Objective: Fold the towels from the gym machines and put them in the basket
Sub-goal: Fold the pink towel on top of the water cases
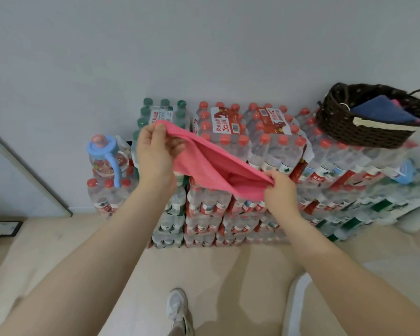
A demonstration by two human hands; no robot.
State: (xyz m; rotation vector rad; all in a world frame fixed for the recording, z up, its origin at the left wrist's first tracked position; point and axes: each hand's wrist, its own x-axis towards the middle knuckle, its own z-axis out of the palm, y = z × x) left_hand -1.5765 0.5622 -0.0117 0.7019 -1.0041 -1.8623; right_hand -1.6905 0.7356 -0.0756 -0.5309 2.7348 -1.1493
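Observation:
A pink towel [209, 163] hangs stretched in the air between my two hands, in front of stacked packs of water bottles. My left hand [155, 154] pinches its upper left corner, raised higher. My right hand [280, 190] grips the lower right end, where the cloth bunches in a fold. A dark brown woven basket [344, 132] sits on top of the bottle packs at the upper right. Inside it lie a folded dark blue towel [383, 112] and a sliver of another pink towel [398, 103].
Shrink-wrapped water bottle packs [228, 209] are stacked against the grey wall. A large jug with a blue handle [107, 156] stands on the lower stack at the left. My shoe [178, 309] is on the beige floor below. A door frame [27, 170] runs along the left.

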